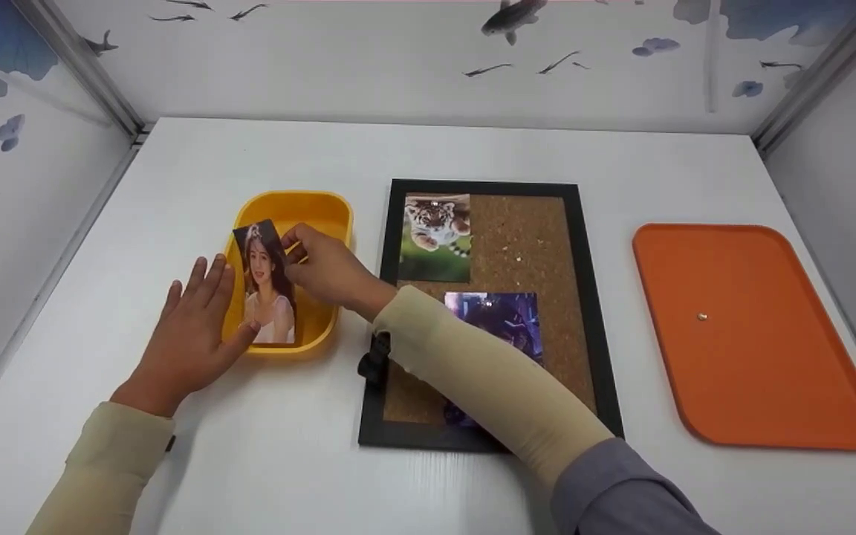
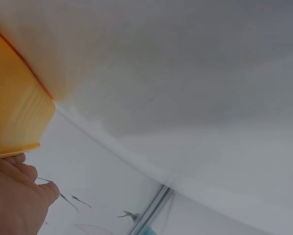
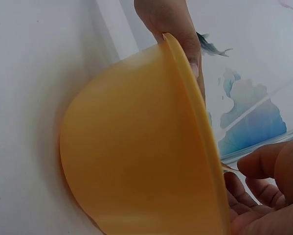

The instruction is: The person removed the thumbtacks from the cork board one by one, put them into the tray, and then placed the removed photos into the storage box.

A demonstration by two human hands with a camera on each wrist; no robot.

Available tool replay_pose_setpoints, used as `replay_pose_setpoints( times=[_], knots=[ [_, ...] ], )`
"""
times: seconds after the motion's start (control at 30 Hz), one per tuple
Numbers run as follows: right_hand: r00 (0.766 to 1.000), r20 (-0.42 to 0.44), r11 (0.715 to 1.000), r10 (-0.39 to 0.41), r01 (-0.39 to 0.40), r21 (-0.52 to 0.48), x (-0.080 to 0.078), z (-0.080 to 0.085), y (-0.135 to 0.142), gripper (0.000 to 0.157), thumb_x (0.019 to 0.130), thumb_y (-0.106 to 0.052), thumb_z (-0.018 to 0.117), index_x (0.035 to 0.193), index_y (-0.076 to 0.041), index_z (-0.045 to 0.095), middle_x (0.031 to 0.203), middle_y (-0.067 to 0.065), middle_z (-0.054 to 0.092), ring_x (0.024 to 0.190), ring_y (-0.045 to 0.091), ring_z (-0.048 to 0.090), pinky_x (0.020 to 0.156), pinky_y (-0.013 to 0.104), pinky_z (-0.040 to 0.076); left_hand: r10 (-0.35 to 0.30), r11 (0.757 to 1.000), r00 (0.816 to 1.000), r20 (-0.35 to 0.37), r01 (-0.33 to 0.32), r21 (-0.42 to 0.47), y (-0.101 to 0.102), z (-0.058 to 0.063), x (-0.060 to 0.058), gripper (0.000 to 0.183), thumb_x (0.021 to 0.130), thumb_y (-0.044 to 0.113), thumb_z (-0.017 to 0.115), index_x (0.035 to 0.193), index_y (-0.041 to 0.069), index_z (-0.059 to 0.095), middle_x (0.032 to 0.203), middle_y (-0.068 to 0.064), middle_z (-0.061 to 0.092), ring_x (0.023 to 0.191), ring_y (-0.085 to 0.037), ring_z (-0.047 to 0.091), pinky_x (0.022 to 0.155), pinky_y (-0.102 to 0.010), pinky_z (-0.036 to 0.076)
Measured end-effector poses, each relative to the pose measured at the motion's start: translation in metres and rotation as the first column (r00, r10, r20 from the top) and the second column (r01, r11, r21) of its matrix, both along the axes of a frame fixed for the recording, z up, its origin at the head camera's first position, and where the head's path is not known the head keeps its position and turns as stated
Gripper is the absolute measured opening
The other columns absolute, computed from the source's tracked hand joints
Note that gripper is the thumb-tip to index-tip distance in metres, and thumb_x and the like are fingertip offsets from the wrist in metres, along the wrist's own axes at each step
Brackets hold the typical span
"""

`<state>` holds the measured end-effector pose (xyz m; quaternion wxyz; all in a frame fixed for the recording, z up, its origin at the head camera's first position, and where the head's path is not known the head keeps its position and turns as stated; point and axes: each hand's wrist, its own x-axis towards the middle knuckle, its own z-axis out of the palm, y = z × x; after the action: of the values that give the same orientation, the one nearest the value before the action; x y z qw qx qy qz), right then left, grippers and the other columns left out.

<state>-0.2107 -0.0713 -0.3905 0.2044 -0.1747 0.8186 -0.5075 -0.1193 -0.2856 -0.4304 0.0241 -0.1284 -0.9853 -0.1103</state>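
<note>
A portrait photo (image 1: 268, 297) of a person with long dark hair lies tilted over the yellow bin (image 1: 324, 208). My right hand (image 1: 331, 267) pinches its right edge between thumb and fingers; in the right wrist view, the right hand (image 3: 273, 181) shows a thin edge at its fingertips beyond the bin wall (image 3: 136, 142). With fingers extended, my left hand (image 1: 194, 334) rests along the bin's left rim, its thumb at the photo's lower left. From the left wrist view, the left hand (image 2: 16, 196) is right at the rim of the bin (image 2: 19, 103).
A black-framed corkboard (image 1: 487, 189) lies mid-table with a tiger photo (image 1: 435, 238) and a purple photo (image 1: 498, 319) pinned on it, partly under my right forearm. Several pins (image 1: 519, 259) dot the cork. At right, an orange tray (image 1: 762, 357) holds one pin (image 1: 702, 316).
</note>
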Motion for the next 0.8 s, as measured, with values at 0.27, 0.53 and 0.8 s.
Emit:
replay_pose_setpoints(
  times=[0.27, 0.53, 0.8],
  knots=[
    [0.985, -0.174, 0.998, 0.019, -0.009, 0.058, 0.0, -0.0015, 0.0048, 0.022, 0.098, -0.022, 0.063, 0.118, -0.015, 0.058, 0.111, -0.002, 0.06, 0.098, 0.013, 0.057, 0.085, 0.02, 0.05, -0.005, 1.0, 1.0, 0.002, 0.005, 0.014, -0.001, -0.0011, 0.0005, 0.086, 0.1, 0.057, 0.041, 0.157, -0.001, 0.013, 0.165, -0.016, 0.01, 0.151, -0.032, -0.003, 0.118, -0.056, -0.001],
    [0.935, -0.329, 0.979, 0.13, -0.069, 0.191, 0.0003, -0.0031, 0.0063, 0.032, 0.097, -0.026, 0.06, 0.124, -0.009, 0.055, 0.115, 0.004, 0.057, 0.094, 0.013, 0.052, 0.085, 0.02, 0.048, -0.004, 1.0, 1.0, 0.013, 0.004, 0.014, -0.001, -0.0002, 0.0014, 0.084, 0.1, 0.051, 0.046, 0.157, -0.001, 0.012, 0.165, -0.016, 0.009, 0.151, -0.033, -0.002, 0.118, -0.058, 0.0],
    [0.846, -0.461, 0.928, 0.267, -0.096, 0.361, 0.0023, -0.0043, 0.0084, 0.042, 0.098, -0.029, 0.058, 0.135, -0.011, 0.054, 0.129, 0.003, 0.056, 0.107, 0.014, 0.055, 0.101, 0.025, 0.043, -0.006, 1.0, 1.0, 0.012, 0.006, 0.013, -0.0006, 0.0022, 0.001, 0.085, 0.1, 0.052, 0.046, 0.157, -0.001, 0.012, 0.165, -0.016, 0.008, 0.151, -0.034, -0.002, 0.118, -0.059, 0.001]
  ],
)
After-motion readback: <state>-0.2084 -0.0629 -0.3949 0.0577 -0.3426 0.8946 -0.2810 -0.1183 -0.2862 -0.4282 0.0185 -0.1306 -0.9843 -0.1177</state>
